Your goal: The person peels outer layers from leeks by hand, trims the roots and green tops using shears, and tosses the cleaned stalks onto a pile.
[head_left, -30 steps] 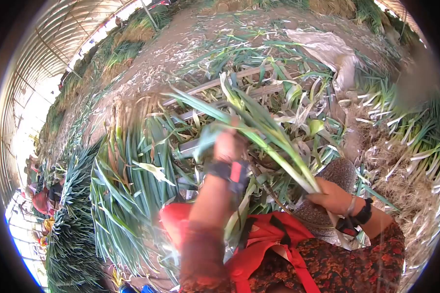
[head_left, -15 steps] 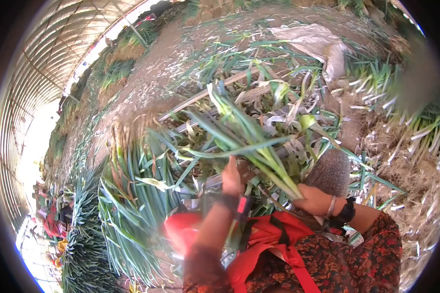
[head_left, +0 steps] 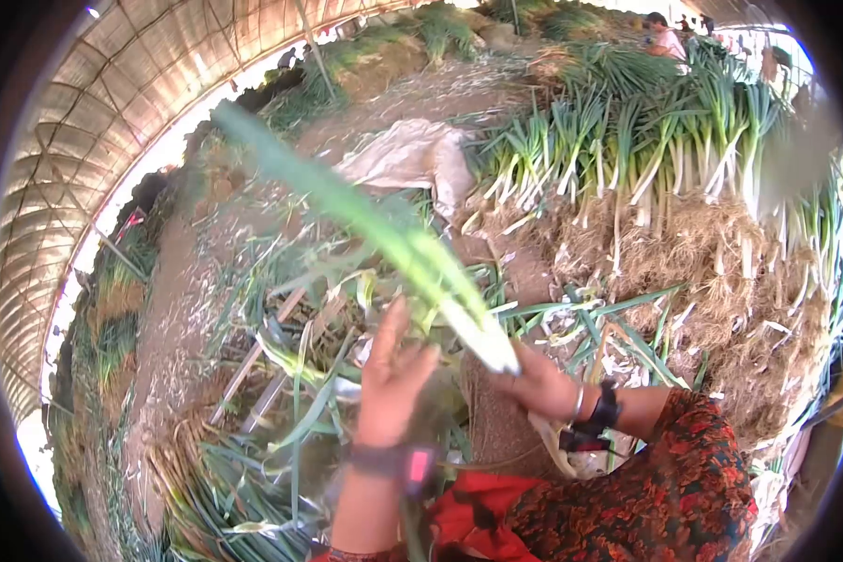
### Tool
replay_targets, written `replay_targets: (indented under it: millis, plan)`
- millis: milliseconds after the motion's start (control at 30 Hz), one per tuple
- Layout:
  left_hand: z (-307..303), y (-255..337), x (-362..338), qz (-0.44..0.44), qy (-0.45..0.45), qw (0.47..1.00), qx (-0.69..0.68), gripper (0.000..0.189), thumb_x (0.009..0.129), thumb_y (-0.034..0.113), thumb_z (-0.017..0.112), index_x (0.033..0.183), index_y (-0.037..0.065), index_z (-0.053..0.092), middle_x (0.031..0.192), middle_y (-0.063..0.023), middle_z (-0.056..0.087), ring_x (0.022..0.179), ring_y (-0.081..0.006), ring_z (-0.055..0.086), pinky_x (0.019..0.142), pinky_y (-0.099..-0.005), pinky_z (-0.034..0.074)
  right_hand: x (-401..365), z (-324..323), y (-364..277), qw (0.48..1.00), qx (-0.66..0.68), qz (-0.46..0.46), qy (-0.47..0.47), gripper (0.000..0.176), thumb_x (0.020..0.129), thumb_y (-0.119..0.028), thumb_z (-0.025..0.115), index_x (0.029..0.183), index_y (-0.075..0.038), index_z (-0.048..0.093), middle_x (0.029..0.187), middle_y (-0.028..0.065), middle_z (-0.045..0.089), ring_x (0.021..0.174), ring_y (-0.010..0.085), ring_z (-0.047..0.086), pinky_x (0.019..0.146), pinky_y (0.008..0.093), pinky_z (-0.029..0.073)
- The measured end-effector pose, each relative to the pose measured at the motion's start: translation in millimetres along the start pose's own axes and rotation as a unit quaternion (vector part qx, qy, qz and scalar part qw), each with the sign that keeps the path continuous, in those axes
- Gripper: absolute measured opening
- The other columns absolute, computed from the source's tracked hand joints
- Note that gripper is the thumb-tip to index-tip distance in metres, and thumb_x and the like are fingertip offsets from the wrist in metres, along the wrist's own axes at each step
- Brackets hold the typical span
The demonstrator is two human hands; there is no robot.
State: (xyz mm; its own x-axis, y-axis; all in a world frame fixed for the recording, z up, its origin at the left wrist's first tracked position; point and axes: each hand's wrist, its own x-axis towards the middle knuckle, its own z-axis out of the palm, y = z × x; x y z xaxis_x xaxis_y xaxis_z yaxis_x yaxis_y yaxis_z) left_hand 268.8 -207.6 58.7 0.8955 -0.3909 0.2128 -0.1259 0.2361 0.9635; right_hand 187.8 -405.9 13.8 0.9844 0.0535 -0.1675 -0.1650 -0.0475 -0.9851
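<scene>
My right hand [head_left: 539, 379] grips a large green onion [head_left: 473, 328] near the lower end of its white stalk. Its long green leaves slant up and away to the left, blurred by motion. Just left of the stalk, my left hand [head_left: 393, 370] is raised with thumb and fingers apart, holding nothing that shows. Beneath the hands lies a litter of stripped leaves [head_left: 323, 412] and slats. At the lower left, a bundle of green onions [head_left: 244, 501] rests on the ground.
Rows of green onions with roots [head_left: 646, 159] stand along the back right. A pale sheet [head_left: 407, 155] lies crumpled on the soil ahead. Farther off at the upper right is another person [head_left: 667, 42]. A curved ribbed roof [head_left: 75, 140] arches over the left.
My view has turned to the right, bringing the onion rows in. My left hand has come away from the leaves, while my right hand keeps its hold on the stalk.
</scene>
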Motion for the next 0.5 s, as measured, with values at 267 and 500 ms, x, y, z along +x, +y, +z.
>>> replay_targets:
  millis: [267,500]
  plan:
    - [-35.9,-10.7,-40.3,-0.099,0.097,0.99,0.036,0.034,0.085,0.007,0.066,0.117,0.002,0.06,0.118,-0.0067,0.06,0.11,-0.0174,0.056,0.098,-0.0308,0.042,183.3,-242.3,-139.3,0.856,-0.285,-0.098,0.419,0.052,0.089,-0.036,0.063,0.118,0.004,0.048,0.082,0.0159,0.064,0.077,0.0262,0.067,0.063,0.0355,0.054]
    - [-167.3,-104.1,-163.7,-0.111,0.287,0.906,0.29,0.026,0.084,0.009,0.067,0.107,-0.003,0.063,0.097,-0.0072,0.066,0.087,-0.0146,0.061,0.082,-0.0278,0.048,272.7,-147.0,-105.8,0.712,-0.577,-0.276,0.29,0.018,0.086,-0.018,0.054,0.09,-0.005,0.064,0.088,0.0172,0.065,0.086,0.0346,0.066,0.073,0.0437,0.054]
